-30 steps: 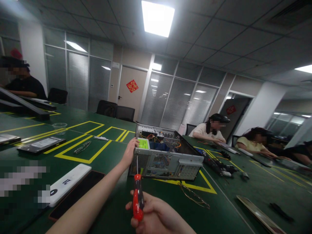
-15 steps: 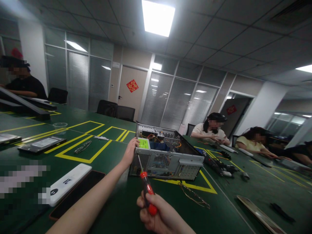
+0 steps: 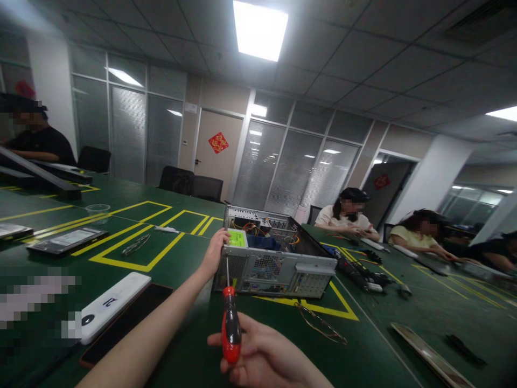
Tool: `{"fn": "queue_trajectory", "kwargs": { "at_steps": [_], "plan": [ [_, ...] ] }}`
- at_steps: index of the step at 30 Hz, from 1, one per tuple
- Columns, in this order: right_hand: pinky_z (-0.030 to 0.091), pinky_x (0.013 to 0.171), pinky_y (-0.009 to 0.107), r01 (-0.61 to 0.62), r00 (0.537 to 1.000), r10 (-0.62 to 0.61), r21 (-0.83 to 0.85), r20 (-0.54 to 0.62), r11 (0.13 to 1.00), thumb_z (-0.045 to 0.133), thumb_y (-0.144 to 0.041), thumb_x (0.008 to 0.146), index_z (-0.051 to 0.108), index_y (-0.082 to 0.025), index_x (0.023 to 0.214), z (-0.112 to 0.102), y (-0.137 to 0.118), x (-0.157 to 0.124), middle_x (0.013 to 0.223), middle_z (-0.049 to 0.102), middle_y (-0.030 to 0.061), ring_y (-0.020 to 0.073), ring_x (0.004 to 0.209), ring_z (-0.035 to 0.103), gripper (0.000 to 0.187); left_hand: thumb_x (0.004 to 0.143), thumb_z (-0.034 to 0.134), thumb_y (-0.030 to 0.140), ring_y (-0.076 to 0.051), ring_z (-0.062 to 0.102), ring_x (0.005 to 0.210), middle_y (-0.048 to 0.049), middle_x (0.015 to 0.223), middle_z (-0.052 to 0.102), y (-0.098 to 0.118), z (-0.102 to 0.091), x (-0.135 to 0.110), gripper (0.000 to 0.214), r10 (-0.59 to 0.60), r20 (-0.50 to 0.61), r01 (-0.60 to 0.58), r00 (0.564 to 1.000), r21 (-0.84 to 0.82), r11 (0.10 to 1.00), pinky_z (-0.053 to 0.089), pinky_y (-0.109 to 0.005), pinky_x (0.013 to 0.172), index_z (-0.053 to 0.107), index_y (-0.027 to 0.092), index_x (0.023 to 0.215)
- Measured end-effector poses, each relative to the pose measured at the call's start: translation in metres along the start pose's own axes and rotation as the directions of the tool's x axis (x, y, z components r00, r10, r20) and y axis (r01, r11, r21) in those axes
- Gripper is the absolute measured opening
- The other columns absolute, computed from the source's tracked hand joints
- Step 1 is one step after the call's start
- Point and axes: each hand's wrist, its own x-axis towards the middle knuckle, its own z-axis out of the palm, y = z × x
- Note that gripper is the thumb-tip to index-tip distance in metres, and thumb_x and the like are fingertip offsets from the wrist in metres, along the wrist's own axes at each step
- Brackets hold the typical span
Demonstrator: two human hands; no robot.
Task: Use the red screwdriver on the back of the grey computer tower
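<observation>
An open desktop computer case (image 3: 278,268) lies on the green table, its back panel facing me and wiring showing inside. My left hand (image 3: 215,252) is closed over the case's left rear corner, beside a power supply (image 3: 237,238) with a bright green label. In my right hand (image 3: 258,347) is a red-and-black screwdriver (image 3: 231,326), held by the handle with fingers loosely around it. Its shaft points up and away from me at the left part of the back panel. Whether the tip touches a screw there is too small to tell.
Left of the case are a hard drive (image 3: 67,241), a white power bank (image 3: 115,304), a dark phone (image 3: 129,323) and a plastic cup (image 3: 97,213). Wire-rimmed glasses (image 3: 321,326) lie to the right, near black cables (image 3: 369,277). Several people sit around the table.
The screwdriver handle has swung a little left and stands straighter, and my right fingers have loosened and shifted on it. My left hand stays on the case corner.
</observation>
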Motion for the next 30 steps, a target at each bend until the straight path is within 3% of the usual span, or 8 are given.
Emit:
{"fn": "queue_trajectory", "kwargs": {
  "at_steps": [3, 6, 11, 17, 22, 27, 30],
  "plan": [
    [0.038, 0.073, 0.025, 0.031, 0.999, -0.031, -0.032, -0.007, 0.999, 0.076, -0.011, 0.061, 0.046, -0.018, 0.118, -0.003, 0.004, 0.003, 0.112, 0.065, 0.0111, 0.0169, 0.082, 0.068, 0.064, 0.093, 0.027, 0.045, -0.021, 0.046, 0.125, -0.0080, 0.105, 0.061, 0.000, 0.000, 0.000, 0.041, -0.004, 0.003, 0.004, 1.000, 0.006, 1.000, 0.029, -0.039, 0.114, 0.052, 0.021, 0.072],
    [0.040, 0.074, 0.026, 0.066, 0.998, -0.067, -0.045, -0.020, 0.997, 0.082, -0.018, 0.060, 0.046, -0.019, 0.121, -0.007, 0.007, 0.004, 0.102, 0.067, 0.0051, 0.0147, 0.078, 0.068, 0.070, 0.093, 0.027, 0.043, -0.022, 0.046, 0.126, -0.0081, 0.105, 0.062, 0.001, -0.001, 0.000, 0.040, -0.006, 0.005, 0.006, 1.000, 0.009, 1.000, 0.029, -0.039, 0.114, 0.052, 0.021, 0.072],
    [0.037, 0.061, 0.024, 0.075, 0.990, -0.080, -0.042, -0.117, 0.996, 0.081, -0.025, 0.065, 0.056, -0.010, 0.105, -0.013, 0.009, 0.004, 0.072, 0.060, -0.0014, 0.0071, 0.059, 0.058, 0.050, 0.093, 0.027, 0.044, -0.022, 0.044, 0.128, -0.0081, 0.108, 0.062, 0.002, -0.001, 0.000, 0.040, -0.022, 0.003, 0.022, 1.000, 0.007, 1.000, 0.031, -0.039, 0.113, 0.052, 0.021, 0.072],
    [0.027, 0.046, 0.022, 0.034, 0.997, -0.039, -0.075, -0.073, 0.997, 0.079, -0.039, 0.066, 0.045, -0.019, 0.092, -0.019, 0.011, 0.006, 0.090, 0.067, 0.0032, 0.0062, 0.047, 0.054, 0.046, 0.094, 0.027, 0.043, -0.022, 0.045, 0.128, -0.0083, 0.107, 0.062, 0.001, -0.001, 0.000, 0.039, -0.017, 0.005, 0.017, 1.000, 0.007, 1.000, 0.030, -0.039, 0.114, 0.052, 0.021, 0.073],
    [0.016, 0.046, 0.021, -0.058, 0.997, 0.053, -0.080, -0.057, 0.995, 0.075, -0.025, 0.068, 0.046, -0.021, 0.113, -0.011, 0.002, 0.000, 0.077, 0.062, -0.0033, 0.0017, 0.042, 0.041, 0.053, 0.093, 0.027, 0.043, -0.022, 0.046, 0.126, -0.0080, 0.107, 0.061, 0.002, -0.001, 0.000, 0.038, -0.015, 0.007, 0.015, 1.000, 0.009, 1.000, 0.030, -0.040, 0.114, 0.051, 0.021, 0.072],
    [0.028, 0.054, 0.022, -0.074, 0.996, 0.073, -0.002, -0.050, 0.997, 0.061, -0.006, 0.060, 0.051, -0.019, 0.109, -0.007, -0.002, -0.003, 0.088, 0.063, 0.0011, 0.0065, 0.055, 0.054, 0.052, 0.093, 0.026, 0.044, -0.022, 0.045, 0.127, -0.0081, 0.106, 0.061, 0.000, -0.001, 0.000, 0.039, -0.012, 0.014, 0.012, 1.000, 0.003, 1.000, 0.029, -0.039, 0.114, 0.051, 0.022, 0.072],
    [0.034, 0.060, 0.024, -0.072, 0.997, 0.071, -0.013, -0.026, 0.997, 0.058, -0.005, 0.057, 0.053, -0.017, 0.106, -0.009, 0.001, 0.000, 0.100, 0.064, 0.0063, 0.0128, 0.067, 0.064, 0.051, 0.094, 0.026, 0.043, -0.021, 0.043, 0.128, -0.0080, 0.109, 0.061, -0.002, 0.000, 0.000, 0.039, -0.023, 0.009, 0.023, 1.000, 0.010, 1.000, 0.029, -0.039, 0.114, 0.051, 0.022, 0.073]
  ]
}}
